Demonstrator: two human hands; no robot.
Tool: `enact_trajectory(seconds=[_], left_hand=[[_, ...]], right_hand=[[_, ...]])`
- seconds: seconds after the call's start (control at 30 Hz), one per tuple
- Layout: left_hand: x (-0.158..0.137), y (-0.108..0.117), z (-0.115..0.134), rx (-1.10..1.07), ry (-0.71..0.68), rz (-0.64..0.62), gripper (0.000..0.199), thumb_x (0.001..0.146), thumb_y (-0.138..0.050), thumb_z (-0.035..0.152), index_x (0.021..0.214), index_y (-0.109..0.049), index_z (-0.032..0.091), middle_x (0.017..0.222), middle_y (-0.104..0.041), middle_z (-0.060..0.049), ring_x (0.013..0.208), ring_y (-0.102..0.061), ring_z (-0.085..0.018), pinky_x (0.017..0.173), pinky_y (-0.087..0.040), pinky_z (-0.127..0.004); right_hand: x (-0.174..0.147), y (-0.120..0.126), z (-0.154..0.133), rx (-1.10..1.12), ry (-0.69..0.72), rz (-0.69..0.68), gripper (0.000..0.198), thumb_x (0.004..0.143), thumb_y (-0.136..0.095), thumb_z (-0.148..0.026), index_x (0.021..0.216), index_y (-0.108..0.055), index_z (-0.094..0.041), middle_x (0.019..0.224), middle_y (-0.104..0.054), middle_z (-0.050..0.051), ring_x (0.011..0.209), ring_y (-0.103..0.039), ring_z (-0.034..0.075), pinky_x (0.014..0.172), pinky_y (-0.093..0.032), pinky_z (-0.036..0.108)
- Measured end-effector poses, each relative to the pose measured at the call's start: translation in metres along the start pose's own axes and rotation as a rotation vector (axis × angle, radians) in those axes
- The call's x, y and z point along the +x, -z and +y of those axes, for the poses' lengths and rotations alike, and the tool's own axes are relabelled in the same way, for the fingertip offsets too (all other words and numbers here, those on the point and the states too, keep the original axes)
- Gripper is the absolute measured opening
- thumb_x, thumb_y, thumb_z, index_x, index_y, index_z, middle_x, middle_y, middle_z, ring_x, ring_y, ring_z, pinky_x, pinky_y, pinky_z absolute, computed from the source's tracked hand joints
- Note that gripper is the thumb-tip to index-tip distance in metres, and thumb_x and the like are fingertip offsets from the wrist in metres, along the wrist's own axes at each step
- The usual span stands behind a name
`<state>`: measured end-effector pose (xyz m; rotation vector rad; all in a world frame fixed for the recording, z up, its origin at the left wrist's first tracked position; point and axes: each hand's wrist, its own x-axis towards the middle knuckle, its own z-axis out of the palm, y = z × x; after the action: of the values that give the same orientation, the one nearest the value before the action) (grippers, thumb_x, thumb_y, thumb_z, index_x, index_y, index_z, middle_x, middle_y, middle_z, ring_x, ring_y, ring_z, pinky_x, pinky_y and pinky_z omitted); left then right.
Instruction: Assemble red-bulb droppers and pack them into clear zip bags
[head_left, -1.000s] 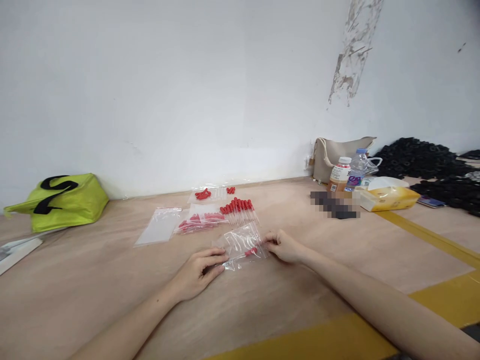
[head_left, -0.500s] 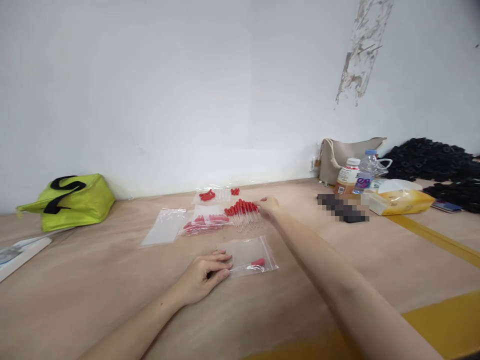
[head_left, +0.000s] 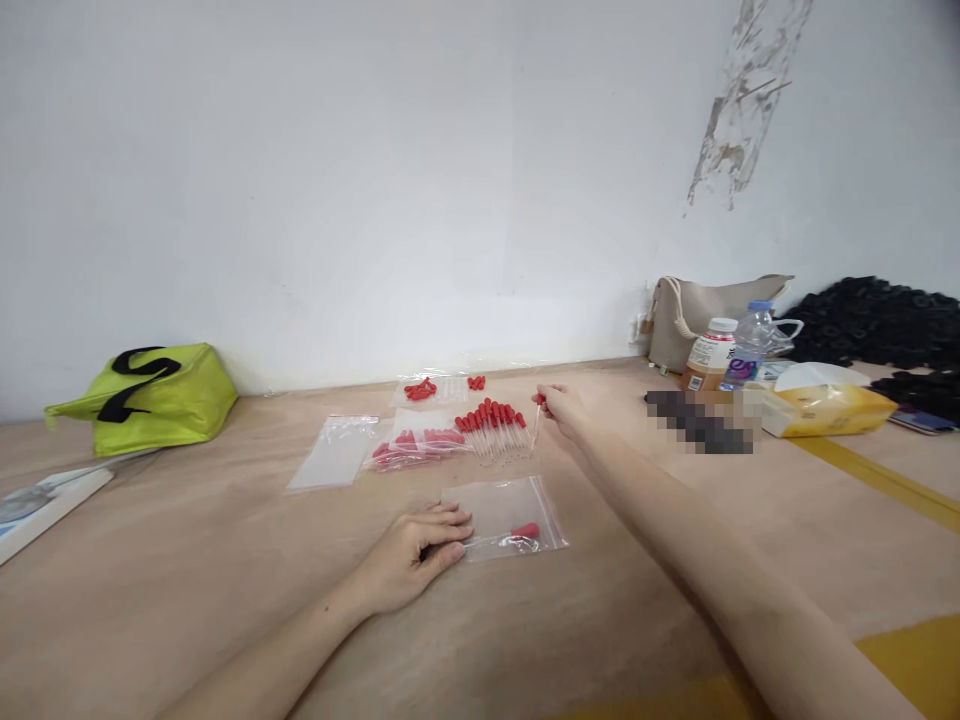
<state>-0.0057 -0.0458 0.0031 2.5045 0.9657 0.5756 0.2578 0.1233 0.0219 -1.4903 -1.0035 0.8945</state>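
Between the fingertips of my right hand [head_left: 559, 405] is a dropper [head_left: 539, 402] with a red rubber bulb, its thin clear tube pointing down. Just left of it, a row of similar droppers [head_left: 491, 418] lies side by side on the table. My left hand [head_left: 416, 550] rests with fingers extended on the left end of a clear zip bag [head_left: 491, 500]. Inside that bag lies another dropper, its red bulb [head_left: 526, 531] toward the zip end. Several filled bags [head_left: 409, 455] of droppers overlap beside the row.
Flat zip bags [head_left: 334, 455] lie left of the filled ones. Loose red bulbs [head_left: 420, 389] sit near the wall. A lime-green bag [head_left: 165, 405] stands at left. On the right are a tissue pack [head_left: 825, 405], bottles [head_left: 710, 355], a beige bag [head_left: 720, 300] and a black pile [head_left: 874, 320].
My right hand has drawn a dropper away from the right end of the row and holds it slightly apart. My left hand stays on the bag. The view has shifted a little.
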Motion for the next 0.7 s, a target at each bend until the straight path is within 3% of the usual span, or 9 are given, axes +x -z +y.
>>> enact_trajectory(seconds=[0.13, 0.33, 0.53, 0.7], left_hand=[[0.001, 0.001, 0.001, -0.007, 0.009, -0.007, 0.029, 0.087, -0.045, 0.031, 0.112, -0.057, 0.027, 0.120, -0.055, -0.002, 0.115, -0.046, -0.019, 0.099, -0.034, -0.042], [0.001, 0.000, -0.001, 0.023, 0.009, 0.003, 0.029, 0.085, -0.047, 0.032, 0.112, -0.058, 0.027, 0.118, -0.056, -0.002, 0.115, -0.047, -0.019, 0.100, -0.034, -0.041], [0.001, -0.001, 0.001, 0.030, 0.007, 0.014, 0.029, 0.085, -0.047, 0.032, 0.111, -0.058, 0.027, 0.118, -0.057, -0.002, 0.114, -0.048, -0.020, 0.099, -0.034, -0.042], [-0.001, 0.000, 0.005, 0.073, 0.015, 0.040, 0.033, 0.084, -0.048, 0.033, 0.116, -0.054, 0.027, 0.119, -0.056, -0.002, 0.114, -0.047, -0.020, 0.096, -0.038, -0.039]], right_hand=[[-0.034, 0.038, 0.002, 0.165, 0.073, 0.008, 0.007, 0.078, -0.043, -0.022, 0.074, -0.046, -0.017, 0.064, -0.057, -0.001, 0.045, -0.045, 0.004, 0.044, -0.037, 0.016], [-0.086, 0.082, 0.033, 0.299, 0.102, 0.014, 0.011, 0.077, -0.050, -0.029, 0.075, -0.046, -0.019, 0.059, -0.053, -0.003, 0.045, -0.044, 0.005, 0.043, -0.036, 0.016], [-0.103, 0.078, 0.051, 0.404, 0.040, -0.022, 0.014, 0.074, -0.055, -0.031, 0.072, -0.047, -0.020, 0.061, -0.054, -0.002, 0.045, -0.045, 0.007, 0.042, -0.038, 0.019], [-0.119, 0.067, 0.048, 0.522, -0.058, -0.143, 0.012, 0.075, -0.056, -0.027, 0.072, -0.046, -0.020, 0.063, -0.056, -0.001, 0.050, -0.052, 0.008, 0.050, -0.044, 0.020]])
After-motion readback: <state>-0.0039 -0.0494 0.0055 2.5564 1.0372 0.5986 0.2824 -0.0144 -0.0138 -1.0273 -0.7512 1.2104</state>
